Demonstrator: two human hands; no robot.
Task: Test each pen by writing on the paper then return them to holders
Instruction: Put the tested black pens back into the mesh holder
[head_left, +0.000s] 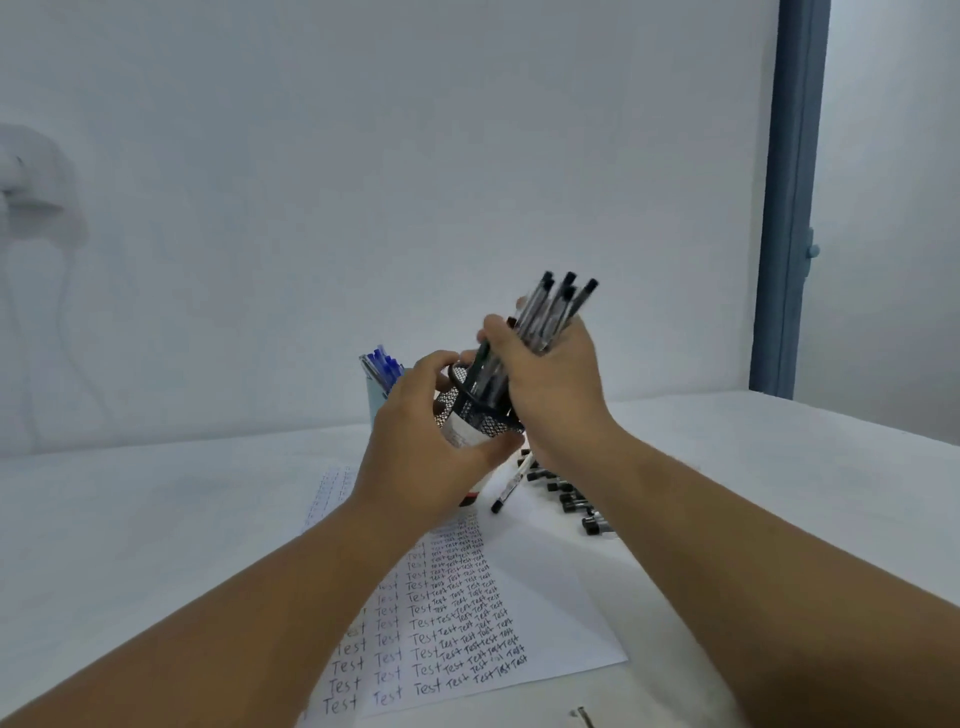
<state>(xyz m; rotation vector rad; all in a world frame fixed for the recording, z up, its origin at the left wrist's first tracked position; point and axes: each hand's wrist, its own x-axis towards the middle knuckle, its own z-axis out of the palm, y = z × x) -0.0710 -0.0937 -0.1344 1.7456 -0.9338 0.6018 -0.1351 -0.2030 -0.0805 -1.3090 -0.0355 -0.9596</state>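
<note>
My left hand (423, 431) grips a black mesh pen holder (480, 413), lifted off the table and tilted toward me. My right hand (550, 374) grips a bundle of several black pens (553, 309); their lower ends sit inside the holder and their caps stick up past my fingers. A white sheet of paper (550, 597) lies on the table below, with columns of the word "Test" written on it. More black pens (571, 499) lie in a row on the table to the right of the holder. One pen (511, 486) lies slanted beside them.
A light blue holder (375, 400) with blue pens (383, 366) stands behind my left hand. The white table (156, 519) meets a white wall. A blue frame (789, 208) runs up at the right. A small dark object (584, 717) lies at the front edge.
</note>
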